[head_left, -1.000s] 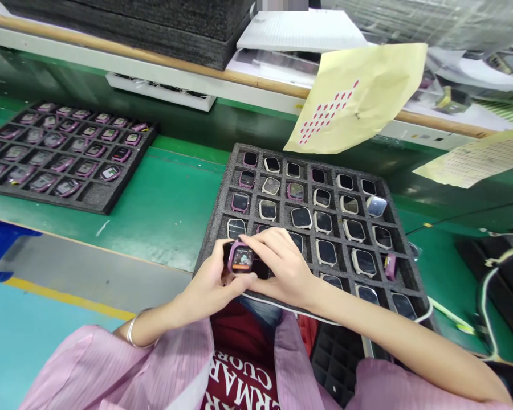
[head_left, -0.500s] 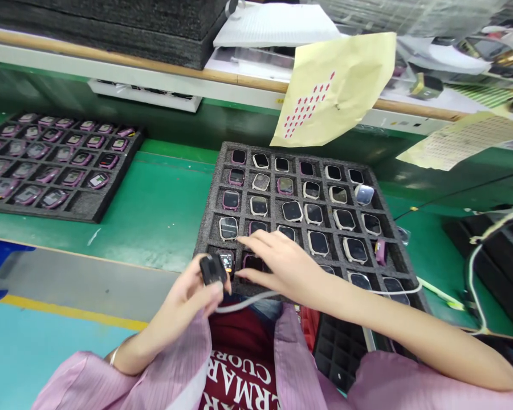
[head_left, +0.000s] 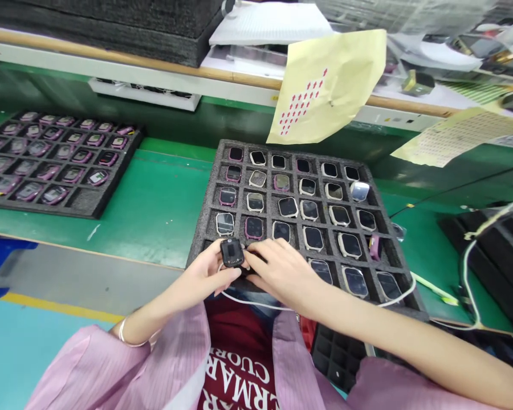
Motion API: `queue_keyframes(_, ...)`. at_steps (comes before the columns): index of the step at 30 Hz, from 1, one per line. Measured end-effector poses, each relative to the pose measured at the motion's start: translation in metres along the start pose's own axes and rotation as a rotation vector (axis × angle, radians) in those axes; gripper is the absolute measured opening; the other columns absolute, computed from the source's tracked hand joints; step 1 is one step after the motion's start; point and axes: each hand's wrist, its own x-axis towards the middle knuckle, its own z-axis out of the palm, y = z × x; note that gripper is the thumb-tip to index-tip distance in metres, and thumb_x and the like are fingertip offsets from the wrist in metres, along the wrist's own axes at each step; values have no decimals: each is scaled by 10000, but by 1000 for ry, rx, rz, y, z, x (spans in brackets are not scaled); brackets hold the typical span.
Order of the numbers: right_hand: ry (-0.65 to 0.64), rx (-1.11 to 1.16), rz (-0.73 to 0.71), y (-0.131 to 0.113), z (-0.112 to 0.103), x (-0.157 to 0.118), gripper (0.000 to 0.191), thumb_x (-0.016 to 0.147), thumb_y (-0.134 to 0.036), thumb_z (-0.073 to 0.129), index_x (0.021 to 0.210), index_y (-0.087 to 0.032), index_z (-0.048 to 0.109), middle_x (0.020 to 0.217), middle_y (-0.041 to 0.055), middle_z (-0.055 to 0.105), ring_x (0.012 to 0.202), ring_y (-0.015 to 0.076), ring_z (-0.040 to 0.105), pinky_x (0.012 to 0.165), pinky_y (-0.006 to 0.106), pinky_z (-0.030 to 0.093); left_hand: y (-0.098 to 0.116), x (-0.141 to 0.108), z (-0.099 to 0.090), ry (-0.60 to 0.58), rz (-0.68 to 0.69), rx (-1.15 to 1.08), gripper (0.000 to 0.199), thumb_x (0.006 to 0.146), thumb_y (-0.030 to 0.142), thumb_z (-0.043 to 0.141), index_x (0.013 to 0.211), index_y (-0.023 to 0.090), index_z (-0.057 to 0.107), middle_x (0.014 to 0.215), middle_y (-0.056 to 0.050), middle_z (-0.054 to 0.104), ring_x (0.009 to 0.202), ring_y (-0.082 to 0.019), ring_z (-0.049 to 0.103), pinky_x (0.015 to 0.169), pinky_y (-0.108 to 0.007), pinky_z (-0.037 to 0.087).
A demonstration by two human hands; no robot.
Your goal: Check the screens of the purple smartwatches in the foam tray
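My left hand (head_left: 209,270) grips a small black square device (head_left: 232,252) over the near left corner of a dark foam tray (head_left: 200,233). Close beside it on the right, my right hand (head_left: 277,270) has its fingers curled at the device's edge; whatever lies between its fingertips is hidden. A white cable (head_left: 260,306) runs from beneath my left hand, passes under my right forearm and goes off to the right. Watch units with dark screens, such as a purple-framed one (head_left: 253,228) and a light-framed one (head_left: 313,238), sit in the tray's compartments.
On the left of the green bench (head_left: 162,199) lies another foam tray (head_left: 83,200) of purple watches. Yellow paper (head_left: 325,91) hangs from the shelf edge (head_left: 154,72) behind. Black foam blocks (head_left: 487,262) stand at the right, near a pale green stick (head_left: 436,288).
The black device has moved right and up in my left hand, now face-up. My right hand has drawn in, its fingers curling against the device's side. The cable has shifted.
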Motion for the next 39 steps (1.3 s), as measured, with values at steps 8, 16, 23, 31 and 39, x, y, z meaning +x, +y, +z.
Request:
queue_keyframes(8, 25, 284, 12, 19, -4, 0, 337, 759, -218, 748, 1050, -98, 627, 970, 120, 641, 887, 264, 609, 761, 385, 500, 2, 4, 0, 74, 24, -48, 306, 764, 198, 702, 1008, 168, 521, 913, -34, 600, 617, -69, 470, 534, -204, 372)
queue_keyframes(16, 318, 777, 29, 45, -30, -4, 326, 806, -220, 697, 1116, -163, 615, 972, 62, 633, 850, 189, 614, 769, 313, 522, 4, 18, 7, -93, -64, -119, 361, 712, 149, 739, 988, 157, 506, 856, -3, 568, 575, -52, 472, 523, -195, 387)
queue_keyframes(23, 214, 414, -104, 35, -8, -2, 385, 849, -182, 616, 1226, -139, 550, 1138, 148, 573, 1024, 278, 572, 838, 427, 525, -1, 25, 18, -70, -77, -3, 409, 796, 271, 685, 1140, 155, 496, 659, 57, 508, 518, -65, 457, 469, -181, 373)
queue_keyframes(31, 233, 491, -139, 35, 5, -2, 368, 875, -215, 609, 1223, -121, 535, 1064, 127, 602, 954, 255, 583, 816, 404, 532, -13, 21, 22, 42, -76, 93, 330, 854, 411, 596, 1024, 150, 485, 551, 61, 519, 400, -72, 471, 391, -173, 401)
queue_keyframes(39, 324, 577, -121, 31, 8, -5, 348, 839, -221, 644, 1173, -151, 574, 1011, 104, 623, 942, 245, 576, 823, 420, 504, -12, 16, 25, 54, -47, 105, 297, 857, 393, 594, 993, 140, 519, 593, 74, 431, 414, -34, 323, 377, -164, 247)
